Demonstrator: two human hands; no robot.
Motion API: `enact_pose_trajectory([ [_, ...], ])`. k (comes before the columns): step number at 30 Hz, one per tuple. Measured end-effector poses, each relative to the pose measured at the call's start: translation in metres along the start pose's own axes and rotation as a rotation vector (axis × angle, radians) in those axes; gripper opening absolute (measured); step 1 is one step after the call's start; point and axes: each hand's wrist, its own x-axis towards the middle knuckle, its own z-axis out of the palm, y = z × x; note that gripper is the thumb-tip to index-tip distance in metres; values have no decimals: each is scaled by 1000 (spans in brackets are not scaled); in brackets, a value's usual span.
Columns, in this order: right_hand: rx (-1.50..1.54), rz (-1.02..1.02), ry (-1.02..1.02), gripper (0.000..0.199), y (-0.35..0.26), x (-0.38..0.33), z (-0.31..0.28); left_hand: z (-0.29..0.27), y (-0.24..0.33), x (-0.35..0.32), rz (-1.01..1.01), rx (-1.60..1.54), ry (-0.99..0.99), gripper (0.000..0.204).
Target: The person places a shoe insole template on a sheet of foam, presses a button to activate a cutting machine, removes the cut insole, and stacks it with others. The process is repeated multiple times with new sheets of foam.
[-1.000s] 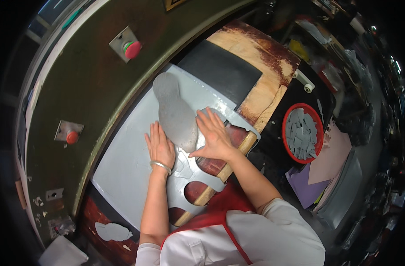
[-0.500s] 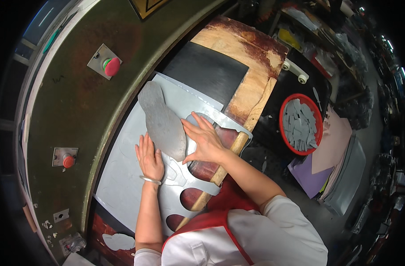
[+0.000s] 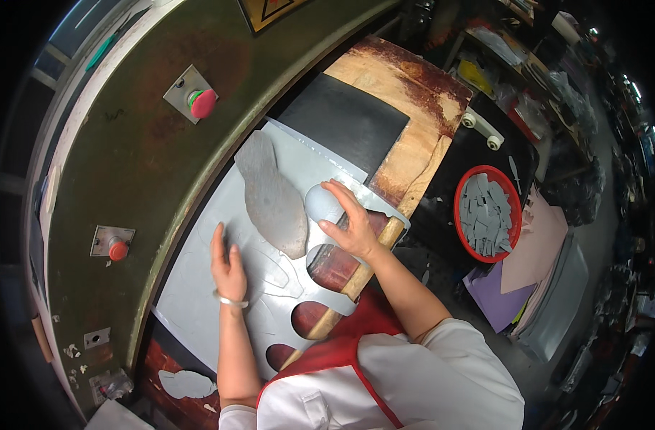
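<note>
While left hand was open over grey sheet, right hand curved at pale piece; could not tell whether it gripped. Sole-shaped plate lay on sheet, wide end between hands. Off right, red basin held heaped grey scraps.

Triangle sign on green panel

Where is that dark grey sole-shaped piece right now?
In the head view, the sole-shaped piece lies left of centre on the pale grey sheet, its lower end between the left hand and the right hand, apart from both.
</note>
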Motion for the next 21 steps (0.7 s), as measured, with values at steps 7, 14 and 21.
enact_pose_trajectory([
  [7,-495,-245,-245,112,-20,-4,19,-77,-10,-103,-150,228,159,39],
  [14,-545,-215,-184,123,-18,-4,25,-122,-8,-246,-292,635,418,39],
  [21,-587,-326,-118,128,-20,-11,29,-73,-30,-318,-410,448,701,37],
])
